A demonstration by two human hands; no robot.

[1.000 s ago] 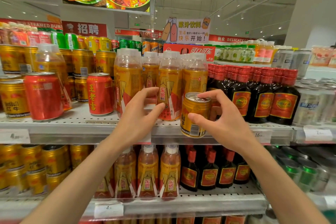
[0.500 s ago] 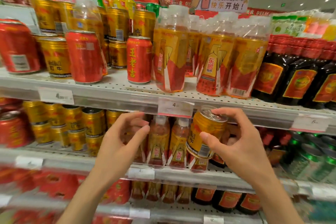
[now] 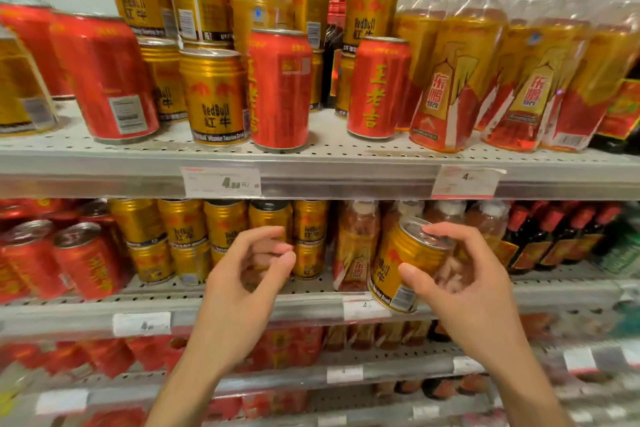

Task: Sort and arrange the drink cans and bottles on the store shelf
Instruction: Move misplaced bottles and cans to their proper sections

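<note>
Right hand [image 3: 464, 291] partly hides tilted gold can [image 3: 405, 263].

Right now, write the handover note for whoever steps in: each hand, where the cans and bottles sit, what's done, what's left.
Right hand: holds one gold can, tilted, in front of the middle shelf, not set down.
Left hand: empty, fingers curled, in front of the gold cans stacked on that shelf.
Top shelf: gold cans, red cans and a bottle mixed at left; yellow bottles at right.
Middle shelf: red cans, gold cans, bottles, dark bottles, left to right.
Done: nothing visibly completed.
Left: probably place the held can with the gold stack, then sort the top shelf.
</note>
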